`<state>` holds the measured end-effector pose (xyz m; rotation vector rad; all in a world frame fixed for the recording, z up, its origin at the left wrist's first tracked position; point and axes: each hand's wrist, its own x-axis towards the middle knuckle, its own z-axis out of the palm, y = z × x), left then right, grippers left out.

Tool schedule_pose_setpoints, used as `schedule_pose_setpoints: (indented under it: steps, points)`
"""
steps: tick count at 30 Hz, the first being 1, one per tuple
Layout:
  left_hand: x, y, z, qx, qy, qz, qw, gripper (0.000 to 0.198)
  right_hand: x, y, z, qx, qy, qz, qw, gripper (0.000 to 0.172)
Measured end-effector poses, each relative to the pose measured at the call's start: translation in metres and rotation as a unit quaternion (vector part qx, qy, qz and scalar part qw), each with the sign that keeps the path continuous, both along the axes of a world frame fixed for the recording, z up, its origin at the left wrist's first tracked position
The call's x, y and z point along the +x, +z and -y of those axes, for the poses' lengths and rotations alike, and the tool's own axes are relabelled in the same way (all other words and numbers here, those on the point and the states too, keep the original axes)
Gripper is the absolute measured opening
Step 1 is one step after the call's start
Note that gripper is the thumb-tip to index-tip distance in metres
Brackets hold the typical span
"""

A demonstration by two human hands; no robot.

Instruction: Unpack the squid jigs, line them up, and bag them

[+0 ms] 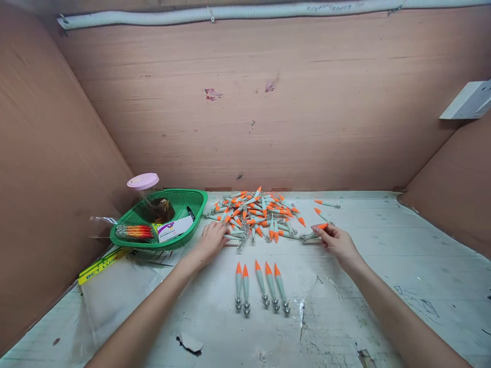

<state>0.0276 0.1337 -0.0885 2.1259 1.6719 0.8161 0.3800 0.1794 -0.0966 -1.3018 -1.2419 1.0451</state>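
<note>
Lures (256, 212) with orange noses lie heaped at the far middle of the table (376, 306), probably so that both hands can reach them. At the left, a flat bag (111, 291) lies just beside a basket (184, 194), which seems to keep a jar (163, 209), a red and yellow bundle (138, 232) and a card (175, 228) together. The left hand (210, 240) is at the heap's left edge, fingers curled down close to several lures; I cannot tell whether they have hold of one. Near the middle, a pair (246, 286) and a trio (270, 283) lie apart from the heap, noses far and hooks near, perhaps so the hooks do not tangle. Further right, the right hand (339, 244) has thumb and fingers pinched closed on one lure (313, 234) by its orange end, presumably to keep skin off the hooks. Beyond it, two loose lures (326, 203) lie at the far right of the heap. The bag is limp, clear plastic with a yellow strip; the basket is green, rounded mesh; the jar is see-through under a round pink lid. The lures are slim and tapered, with pale bodies and shiny spiked crowns, on a whitish, scuffed tabletop.
</note>
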Motion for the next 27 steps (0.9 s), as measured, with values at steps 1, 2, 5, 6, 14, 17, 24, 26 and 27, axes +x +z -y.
schedule_pose_setpoints:
  steps: [1,2,5,6,14,17,24,26,27]
  points:
    - [0.000,0.000,0.002,-0.007,0.013,0.031,0.999,0.006,-0.001,0.000,0.000,0.001,-0.005,-0.007,1.000,0.053]
    - [0.001,0.000,0.004,-0.015,0.027,0.066,0.997,0.007,-0.001,0.001,-0.001,0.001,-0.008,-0.014,1.000,0.052]
    - [0.005,-0.002,0.008,-0.051,0.067,0.178,0.980,0.021,-0.002,0.004,-0.002,-0.002,-0.012,-0.033,0.999,0.049]
    - [0.008,-0.001,0.010,-0.064,0.076,0.212,0.972,0.026,-0.002,0.005,-0.002,-0.002,-0.018,-0.038,0.999,0.049]
    - [0.048,0.038,0.048,-0.213,0.084,0.582,0.780,0.045,-0.011,0.035,0.019,0.033,-0.044,-0.124,0.991,0.049]
    - [0.061,0.049,0.063,-0.224,0.065,0.627,0.744,0.045,-0.027,0.058,0.047,0.002,0.081,-0.196,0.977,0.040]
    - [0.076,0.049,0.082,-0.273,0.008,0.607,0.746,0.037,-0.051,0.087,0.091,-0.100,0.216,-0.228,0.944,0.028]
    - [0.078,0.050,0.086,-0.279,-0.027,0.586,0.761,0.035,-0.056,0.085,0.095,-0.131,0.246,-0.219,0.935,0.029]
    - [0.078,0.052,0.087,-0.284,-0.042,0.577,0.765,0.034,-0.058,0.083,0.096,-0.143,0.256,-0.213,0.932,0.030]
